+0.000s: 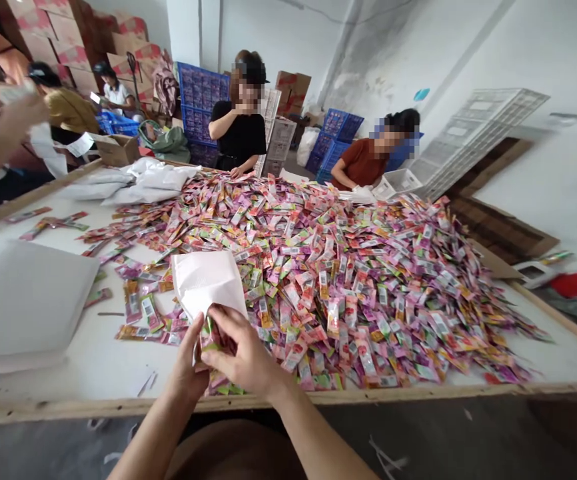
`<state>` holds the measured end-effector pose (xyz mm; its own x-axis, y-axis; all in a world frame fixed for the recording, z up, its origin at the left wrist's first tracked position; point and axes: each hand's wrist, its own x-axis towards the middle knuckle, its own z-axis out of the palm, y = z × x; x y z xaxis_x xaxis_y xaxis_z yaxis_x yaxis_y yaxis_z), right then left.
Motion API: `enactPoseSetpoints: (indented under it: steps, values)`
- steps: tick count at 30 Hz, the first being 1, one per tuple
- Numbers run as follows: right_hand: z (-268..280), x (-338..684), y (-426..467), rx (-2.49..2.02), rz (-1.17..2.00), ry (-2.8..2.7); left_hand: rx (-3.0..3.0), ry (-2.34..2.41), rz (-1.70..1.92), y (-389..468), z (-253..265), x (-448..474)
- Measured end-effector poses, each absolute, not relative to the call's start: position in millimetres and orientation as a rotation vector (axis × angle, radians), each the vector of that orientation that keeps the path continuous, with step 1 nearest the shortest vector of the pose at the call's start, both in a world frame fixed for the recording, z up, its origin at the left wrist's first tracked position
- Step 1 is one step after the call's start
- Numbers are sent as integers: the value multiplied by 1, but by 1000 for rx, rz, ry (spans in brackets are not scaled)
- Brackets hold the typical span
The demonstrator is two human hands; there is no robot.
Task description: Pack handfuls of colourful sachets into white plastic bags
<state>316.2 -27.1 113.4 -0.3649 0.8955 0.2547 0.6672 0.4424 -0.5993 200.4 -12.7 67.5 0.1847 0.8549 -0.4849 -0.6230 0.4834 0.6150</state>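
Observation:
My left hand (192, 363) is curled round the near end of a white bag (208, 280) that lies over the packets in front of me. Small colourful packets show between my palms at the bag's near end. Fingers of my right hand (238, 347) are closed over these packets from the right. How many packets are held cannot be told, as my fingers cover them. Around both hands spreads a large heap of small pink, purple, green and orange packets (363, 280).
A stack of flat white bags (23, 293) lies at the left, with filled white bags (148, 180) behind it. Two people (241, 127) work across the table. Another person's arm (8, 133) reaches in at far left. A wooden rim (393, 395) edges the table.

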Motion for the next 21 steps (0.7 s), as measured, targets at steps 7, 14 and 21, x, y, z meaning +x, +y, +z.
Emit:
enactPoseSetpoints:
  steps: [7,14,21]
  values:
    - [86,299,-44,-1432,65,-2005,220,630,1187,-28,79,209]
    - [85,286,-46,-1341,212,-2085,247,713,1215,-53,74,197]
    - [72,255,-42,-1580,311,-2043,133,825,1239,-68,60,180]
